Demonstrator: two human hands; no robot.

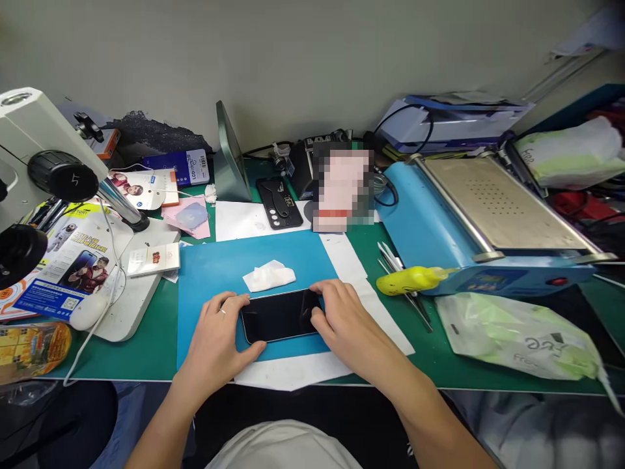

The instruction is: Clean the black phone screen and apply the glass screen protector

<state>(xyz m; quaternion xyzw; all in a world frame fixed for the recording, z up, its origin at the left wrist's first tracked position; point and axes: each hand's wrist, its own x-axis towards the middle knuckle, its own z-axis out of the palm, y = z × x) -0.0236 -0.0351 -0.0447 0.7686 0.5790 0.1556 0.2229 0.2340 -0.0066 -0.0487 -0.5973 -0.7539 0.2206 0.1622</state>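
A smartphone [279, 316] with a dark screen lies face up, long side across, on the blue mat [209, 260]. At its left end my left hand [219, 335] grips it, fingers on the far corner and thumb along the near edge. My right hand [344, 319] closes on the opposite end, fingers at the far corner and thumb on the near side of the screen. Just beyond the phone sits a crumpled white wipe [268, 275]. Under the mat, sheets of white paper [295, 372] stick out towards me.
On the left stands a microscope [63, 169] beside printed packaging [73, 267]. A black phone case [279, 203] lies behind the mat. To the right are a yellow bottle [410, 281], tweezers [420, 309], a blue machine with a metal plate [498, 202] and a bag of wipes [517, 335].
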